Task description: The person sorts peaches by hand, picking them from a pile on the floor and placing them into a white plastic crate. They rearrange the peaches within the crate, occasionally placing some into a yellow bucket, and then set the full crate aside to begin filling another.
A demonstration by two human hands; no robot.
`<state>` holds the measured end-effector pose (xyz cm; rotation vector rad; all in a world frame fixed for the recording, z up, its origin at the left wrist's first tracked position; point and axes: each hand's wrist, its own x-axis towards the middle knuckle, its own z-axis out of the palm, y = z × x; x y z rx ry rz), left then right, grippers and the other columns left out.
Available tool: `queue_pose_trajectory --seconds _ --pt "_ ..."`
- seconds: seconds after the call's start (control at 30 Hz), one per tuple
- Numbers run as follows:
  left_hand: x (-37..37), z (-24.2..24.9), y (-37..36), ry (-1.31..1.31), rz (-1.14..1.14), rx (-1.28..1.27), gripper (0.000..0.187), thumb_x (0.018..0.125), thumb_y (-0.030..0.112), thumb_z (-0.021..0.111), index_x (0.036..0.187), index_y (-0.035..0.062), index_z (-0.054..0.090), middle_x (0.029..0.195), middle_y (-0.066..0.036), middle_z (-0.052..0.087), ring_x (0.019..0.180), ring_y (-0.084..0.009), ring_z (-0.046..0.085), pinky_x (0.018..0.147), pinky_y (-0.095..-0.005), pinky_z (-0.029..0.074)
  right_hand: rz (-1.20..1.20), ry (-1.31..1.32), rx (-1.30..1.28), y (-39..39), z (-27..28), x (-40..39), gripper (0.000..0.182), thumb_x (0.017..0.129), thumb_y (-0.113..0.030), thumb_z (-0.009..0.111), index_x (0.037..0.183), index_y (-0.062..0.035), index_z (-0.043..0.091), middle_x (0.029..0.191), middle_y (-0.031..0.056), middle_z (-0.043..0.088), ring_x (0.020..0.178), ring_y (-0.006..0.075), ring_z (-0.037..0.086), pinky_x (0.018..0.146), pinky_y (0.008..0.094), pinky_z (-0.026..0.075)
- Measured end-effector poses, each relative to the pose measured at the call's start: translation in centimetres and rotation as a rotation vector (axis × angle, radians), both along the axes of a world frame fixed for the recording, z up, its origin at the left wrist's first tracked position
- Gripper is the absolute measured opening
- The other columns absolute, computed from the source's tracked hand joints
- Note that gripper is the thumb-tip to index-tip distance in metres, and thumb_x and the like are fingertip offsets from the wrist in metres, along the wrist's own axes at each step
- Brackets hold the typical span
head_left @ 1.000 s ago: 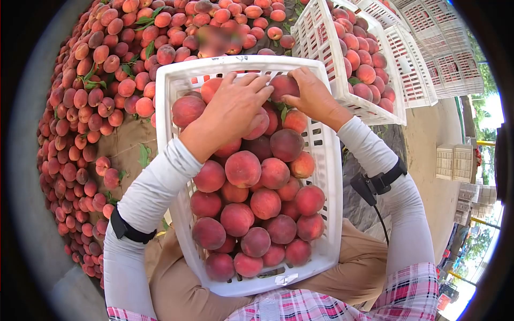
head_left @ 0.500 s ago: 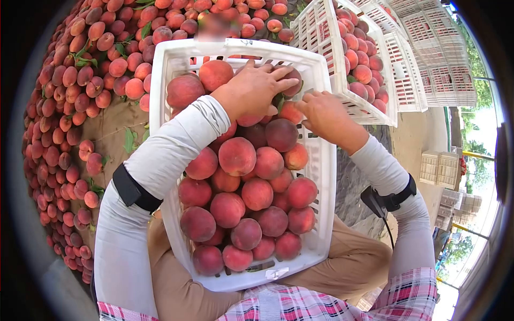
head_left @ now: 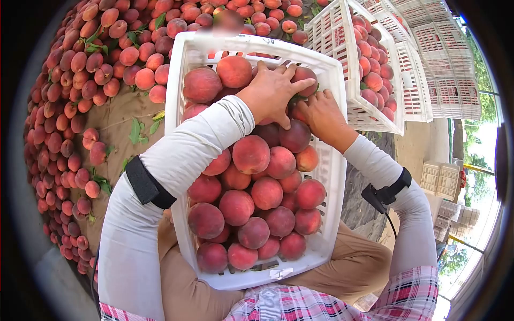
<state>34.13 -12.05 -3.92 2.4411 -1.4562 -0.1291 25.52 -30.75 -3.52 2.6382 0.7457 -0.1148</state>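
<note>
A white plastic crate (head_left: 175, 115), loaded with red peaches (head_left: 251, 154), rests at my lap. Over the fruit at its far end, my left hand (head_left: 272, 92) lies with fingers spread, its fingertips by a dark peach (head_left: 304, 81). Close beside it, my right hand (head_left: 324, 116) reaches over the crate's right wall. Its fingers curl down round a peach that they mostly hide, just below the dark one. A bit of green leaf shows between the two hands.
Many loose peaches (head_left: 101, 75) with leaves cover the brown sheet (head_left: 115, 128) at left and behind. At the right back stands another white crate (head_left: 350, 69) of peaches, near tall stacks of crates (head_left: 455, 69). More crates (head_left: 440, 174) stand farther right.
The view has shifted, so the crate appears farther right. My right hand has moved in closer to my left and now covers a peach that showed beside it. My left hand stays spread over the fruit.
</note>
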Motion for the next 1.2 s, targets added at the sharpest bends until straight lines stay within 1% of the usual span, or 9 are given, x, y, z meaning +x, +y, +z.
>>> queue_pose_trajectory --seconds 0.17,0.33,0.4,0.53,0.63,0.77,0.9,1.0,1.2 --pt "0.0 -0.1 0.1 -0.003 -0.012 -0.001 0.111 0.051 0.043 0.088 0.147 0.0256 0.037 0.151 -0.019 0.034 0.137 -0.0356 0.038 0.101 -0.0633 0.035 -0.117 0.055 -0.122 1.1 2.8 -0.3 0.020 0.084 -0.019 0.060 0.103 -0.0128 0.059 0.090 0.0083 0.061 0.093 0.0261 0.057 0.086 0.0408 0.038" --pt "0.0 -0.4 0.2 -0.007 -0.025 -0.025 0.111 0.051 0.043 0.088 0.147 0.0252 0.037 0.151 -0.019 0.034 0.135 -0.0355 0.041 0.100 -0.0592 0.037 -0.134 0.008 -0.082 1.0 8.7 0.1 0.044 0.077 -0.027 0.072 0.114 -0.0100 0.056 0.089 0.0098 0.061 0.091 0.0265 0.059 0.080 0.0394 0.042" --pt "0.1 -0.4 0.2 -0.023 -0.023 -0.066 0.103 0.053 0.044 0.087 0.143 0.0232 0.041 0.145 -0.019 0.041 0.135 -0.0333 0.042 0.099 -0.0649 0.035 -0.038 -0.037 0.078 0.3 10.2 1.5 0.057 0.073 -0.032 0.077 0.118 -0.0067 0.055 0.091 0.0117 0.062 0.090 0.0283 0.061 0.077 0.0415 0.046" --pt "0.6 1.2 0.0 0.186 -0.053 0.130 0.104 0.053 0.044 0.086 0.144 0.0239 0.041 0.143 -0.019 0.042 0.134 -0.0345 0.041 0.100 -0.0640 0.034 0.042 -0.069 1.028 4.7 13.9 4.4 0.068 0.079 -0.028 0.075 0.136 -0.0045 0.046 0.118 0.0214 0.062 0.108 0.0335 0.063 0.092 0.0400 0.049" --pt "0.3 0.8 0.0 0.069 -0.038 0.062 0.106 0.053 0.044 0.086 0.146 0.0258 0.039 0.146 -0.020 0.039 0.136 -0.0351 0.039 0.101 -0.0651 0.032 -0.110 -0.004 1.085 4.0 12.8 4.2 0.061 0.082 -0.028 0.072 0.132 -0.0028 0.049 0.108 0.0206 0.065 0.100 0.0328 0.066 0.086 0.0393 0.052" --pt "0.2 -0.4 0.0 -0.086 -0.027 0.002 0.108 0.055 0.045 0.085 0.148 0.0239 0.034 0.150 -0.020 0.036 0.136 -0.0371 0.040 0.101 -0.0623 0.035 -0.213 0.139 0.524 -0.1 10.3 1.6 0.036 0.085 -0.026 0.065 0.110 -0.0003 0.058 0.089 0.0206 0.066 0.086 0.0366 0.066 0.074 0.0436 0.053" --pt "0.2 -0.3 0.0 -0.055 -0.024 0.031 0.113 0.055 0.042 0.086 0.151 0.0285 0.028 0.152 -0.022 0.032 0.137 -0.0386 0.038 0.104 -0.0648 0.032 -0.412 0.421 0.651 0.5 9.1 -1.9 0.029 0.086 -0.023 0.063 0.104 0.0001 0.059 0.086 0.0218 0.066 0.084 0.0398 0.065 0.073 0.0461 0.052" --pt "0.2 -0.4 -0.1 -0.042 -0.028 0.029 0.113 0.055 0.041 0.086 0.151 0.0283 0.029 0.152 -0.022 0.031 0.137 -0.0385 0.038 0.106 -0.0659 0.029 -0.508 0.715 0.505 0.8 6.8 -4.5 0.043 0.088 -0.010 0.057 0.126 0.0062 0.046 0.100 0.0290 0.065 0.098 0.0436 0.063 0.083 0.0492 0.049" --pt "0.3 -0.7 0.0 -0.051 -0.026 -0.006 0.110 0.055 0.040 0.085 0.151 0.0266 0.031 0.150 -0.021 0.035 0.131 -0.0394 0.044 0.107 -0.0640 0.029 -0.658 0.775 0.541 1.9 5.4 -6.1 0.059 0.088 -0.005 0.054 0.138 0.0086 0.026 0.100 0.0335 0.062 0.095 0.0475 0.061 0.082 0.0496 0.049"
